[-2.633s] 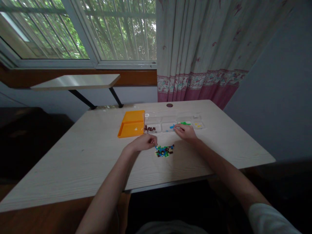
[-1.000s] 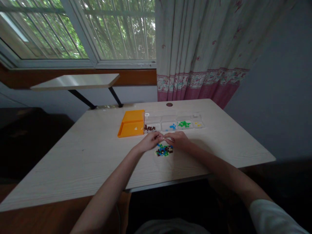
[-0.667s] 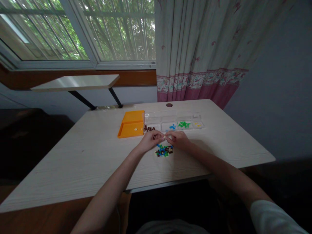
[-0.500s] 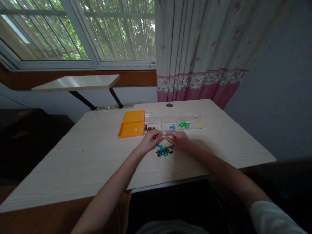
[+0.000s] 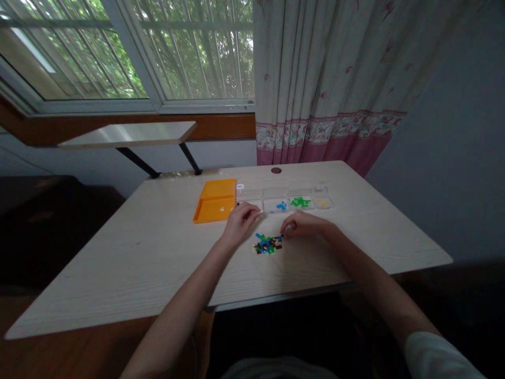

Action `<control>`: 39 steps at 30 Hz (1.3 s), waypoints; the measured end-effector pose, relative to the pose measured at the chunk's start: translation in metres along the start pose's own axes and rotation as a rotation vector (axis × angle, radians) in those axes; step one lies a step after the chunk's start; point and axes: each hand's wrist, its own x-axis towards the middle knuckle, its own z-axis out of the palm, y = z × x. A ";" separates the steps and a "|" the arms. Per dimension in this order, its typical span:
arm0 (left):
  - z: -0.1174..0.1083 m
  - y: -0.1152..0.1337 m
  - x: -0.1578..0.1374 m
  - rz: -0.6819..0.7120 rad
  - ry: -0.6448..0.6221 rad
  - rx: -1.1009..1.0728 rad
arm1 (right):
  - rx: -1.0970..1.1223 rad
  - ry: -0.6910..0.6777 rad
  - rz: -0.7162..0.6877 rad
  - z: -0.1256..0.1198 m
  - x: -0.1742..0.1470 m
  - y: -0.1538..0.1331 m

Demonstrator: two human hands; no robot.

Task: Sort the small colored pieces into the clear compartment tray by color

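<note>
Sorting status: partly done.

The clear tray (image 5: 311, 196) lies at the far side of the surface (image 5: 138, 263), just beside the orange lid (image 5: 215, 202). Its compartments already hold sorted pieces: blue pieces (image 5: 281, 206), green pieces (image 5: 300, 201) and a few yellow pieces (image 5: 322, 202), each colour in its own compartment. The leftmost compartment is hidden behind the left hand, so its content cannot be told.

A mixed pile (image 5: 267, 245) of blue, green and dark pieces lies on the surface, between the two hands and nearer the person than the tray. The pile is small but clearly not used up. Judged from this, most colours have a start in the tray, and the pile is what is left to sort.

Left hand (image 5: 240, 221): raised over the near edge of the tray's left end, fingers curled together. Whether it pinches a piece cannot be told; any piece there is too small to see.

Right hand (image 5: 303, 225): rests on the surface at the right edge of the pile, fingertips pressed together and touching the pile's outer pieces. It appears to pinch at one piece; the colour cannot be told.

The lid is open and bears one small pale item.
</note>
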 end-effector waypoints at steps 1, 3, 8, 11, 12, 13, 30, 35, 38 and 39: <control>-0.002 0.000 0.001 -0.003 -0.010 0.016 | 0.002 -0.002 -0.008 0.000 0.000 0.000; -0.008 -0.001 0.003 -0.009 -0.046 0.086 | 0.007 0.000 -0.023 0.000 0.000 0.000; -0.044 -0.014 0.009 -0.201 -0.074 0.554 | 0.013 0.007 -0.015 0.000 0.000 -0.001; -0.063 -0.028 0.008 -0.397 -0.115 0.785 | 0.016 0.013 -0.010 0.001 0.000 -0.003; -0.067 -0.032 0.007 -0.438 -0.147 0.823 | 0.023 0.012 -0.011 0.002 0.001 -0.004; -0.070 -0.036 0.006 -0.463 -0.179 0.848 | 0.028 0.008 -0.011 0.002 0.001 -0.004; -0.011 -0.009 0.003 0.043 -0.252 0.164 | -0.003 0.458 -0.018 0.017 0.014 -0.009; 0.010 0.002 -0.005 0.108 -0.222 0.078 | -0.130 0.577 -0.094 0.031 0.018 -0.012; 0.013 0.004 -0.006 0.118 -0.195 0.065 | -0.194 0.617 -0.154 0.032 0.017 -0.015; 0.013 0.005 -0.006 0.119 -0.180 0.063 | -0.211 0.629 -0.160 0.032 0.016 -0.017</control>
